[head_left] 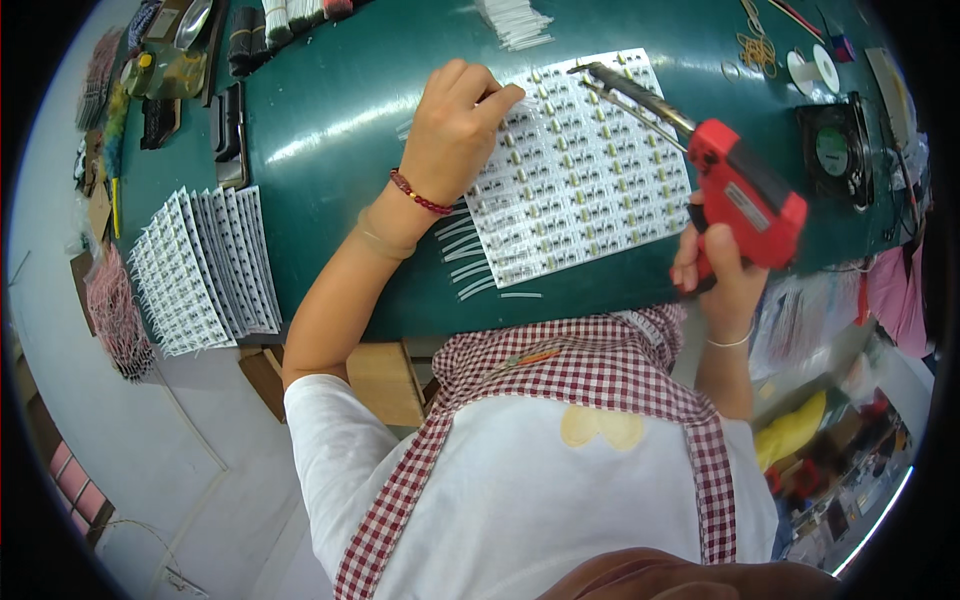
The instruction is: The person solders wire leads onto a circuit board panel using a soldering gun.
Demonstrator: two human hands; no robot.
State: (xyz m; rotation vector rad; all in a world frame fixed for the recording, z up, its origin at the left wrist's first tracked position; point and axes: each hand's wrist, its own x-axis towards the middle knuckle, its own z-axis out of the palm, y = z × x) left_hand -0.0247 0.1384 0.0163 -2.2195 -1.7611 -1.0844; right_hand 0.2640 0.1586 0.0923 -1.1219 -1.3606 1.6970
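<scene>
A white circuit board panel point(600, 215), covered in rows of small parts, lies on the green table. At its upper left edge is my left hand point(455, 120), its fingers pinched together; what they hold, if anything, is too small to make out. My right hand point(725, 265) grips a red soldering gun point(745, 190) by the handle. The gun's dark metal tip point(610, 78) points left above the far part of the panel. Several short whitish tubes or wires point(470, 250) stick out along the panel's left edge.
A fanned stack of similar panels point(205, 265) lies at the table's left edge. Farther off are a bundle of white strips point(515, 22), a wire spool point(812, 70) and, on the right, a black fan point(838, 150). Pink wire bundles point(120, 315) hang at left.
</scene>
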